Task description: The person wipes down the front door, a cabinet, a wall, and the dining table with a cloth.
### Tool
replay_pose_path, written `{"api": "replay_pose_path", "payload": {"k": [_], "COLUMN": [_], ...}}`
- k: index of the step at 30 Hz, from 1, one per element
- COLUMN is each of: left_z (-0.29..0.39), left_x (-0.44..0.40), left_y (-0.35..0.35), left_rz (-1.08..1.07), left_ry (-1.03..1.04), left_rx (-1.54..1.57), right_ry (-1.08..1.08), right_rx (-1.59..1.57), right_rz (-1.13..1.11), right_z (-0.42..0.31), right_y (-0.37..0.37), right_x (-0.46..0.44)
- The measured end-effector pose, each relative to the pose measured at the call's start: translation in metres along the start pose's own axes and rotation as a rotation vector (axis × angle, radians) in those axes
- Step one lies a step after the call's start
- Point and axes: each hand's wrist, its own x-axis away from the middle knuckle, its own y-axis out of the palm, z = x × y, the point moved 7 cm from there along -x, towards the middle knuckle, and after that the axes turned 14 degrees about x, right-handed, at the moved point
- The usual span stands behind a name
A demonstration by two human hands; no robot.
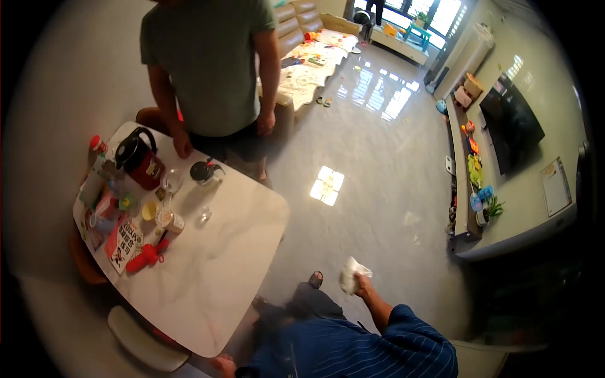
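Note:
My right hand (362, 285) is closed on a crumpled white cloth (348, 276), held out over the floor to the right of the table. Low in the view, my left hand (224, 364) is beside the near corner of the white marble-patterned table (217, 277). Its fingers are small and partly hidden, so I cannot make out whether they hold anything. On the table stand a dark red thermos jug (140, 160), a glass teapot with a black lid (205, 173), a small clear glass (203, 215) and a red toy-like item (146, 256).
A person in a grey-green shirt (208, 69) stands at the table's far side, one hand at its edge. A pale chair (145, 340) is tucked at the near left. Further off are a sofa (318, 63), a TV cabinet (463, 183) and shiny grey floor (378, 183).

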Motion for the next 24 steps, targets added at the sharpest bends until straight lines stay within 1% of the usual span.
{"api": "replay_pose_path", "payload": {"k": [1,3,4,5,6,7,8,9,10,11,13,14,16,18,20,22,23,24], "left_z": [-0.022,-0.047,-0.053,-0.058,-0.063,-0.071,-0.074,-0.077,-0.078,-0.081,-0.083,-0.086,-0.086,-0.085,-0.085,-0.086,-0.091,-0.096], "left_x": [0.023,0.065,0.087,0.104,0.120,0.136,0.150,0.163,0.176,0.188,0.208,0.220,0.237,0.250,0.258,0.271,0.287,0.297], "left_y": [0.008,0.041,0.059,0.079,0.101,0.123,0.146,0.168,0.188,0.208,0.246,0.267,0.302,0.337,0.372,0.408,0.432,0.450], "left_rz": [-0.058,-0.335,-0.468,-0.591,-0.702,-0.790,-0.859,-0.920,-0.965,-1.011,-1.078,-1.121,-1.178,-1.213,-1.229,-1.230,-1.251,-1.281], "left_ry": [-0.162,-0.203,-0.172,-0.126,-0.077,-0.047,-0.010,0.026,0.054,0.080,0.136,0.160,0.218,0.269,0.307,0.336,0.358,0.381], "left_rx": [-0.008,-0.330,-0.488,-0.639,-0.778,-0.885,-0.971,-1.051,-1.117,-1.171,-1.268,-1.307,-1.380,-1.453,-1.514,-1.578,-1.604,-1.618], "right_ry": [0.019,0.036,0.034,0.016,-0.038,0.019,0.076,0.056,0.059,0.082,0.040,0.037,0.033,0.000,-0.060,-0.096,-0.115,-0.085], "right_rx": [0.058,0.072,0.162,0.116,0.075,0.022,0.043,0.066,0.081,0.137,0.057,-0.035,-0.325,-0.343,-0.347,-0.384,-0.404,-0.441], "right_rz": [0.188,0.394,0.420,0.387,0.178,0.262,0.341,0.329,0.267,0.282,0.152,0.096,-0.109,-0.113,-0.102,-0.030,0.011,0.078], "right_z": [0.010,0.005,0.026,0.012,0.002,-0.003,-0.020,-0.033,-0.041,-0.058,-0.089,-0.115,-0.141,-0.175,-0.206,-0.196,-0.195,-0.187], "right_y": [-0.047,-0.094,-0.144,-0.141,-0.139,-0.140,-0.133,-0.129,-0.129,-0.121,-0.102,-0.084,-0.065,-0.056,-0.062,-0.101,-0.132,-0.154], "right_x": [-0.012,-0.002,-0.034,-0.020,-0.015,-0.020,-0.019,-0.025,-0.040,-0.039,-0.050,-0.039,-0.045,-0.035,-0.029,-0.050,-0.067,-0.071]}}
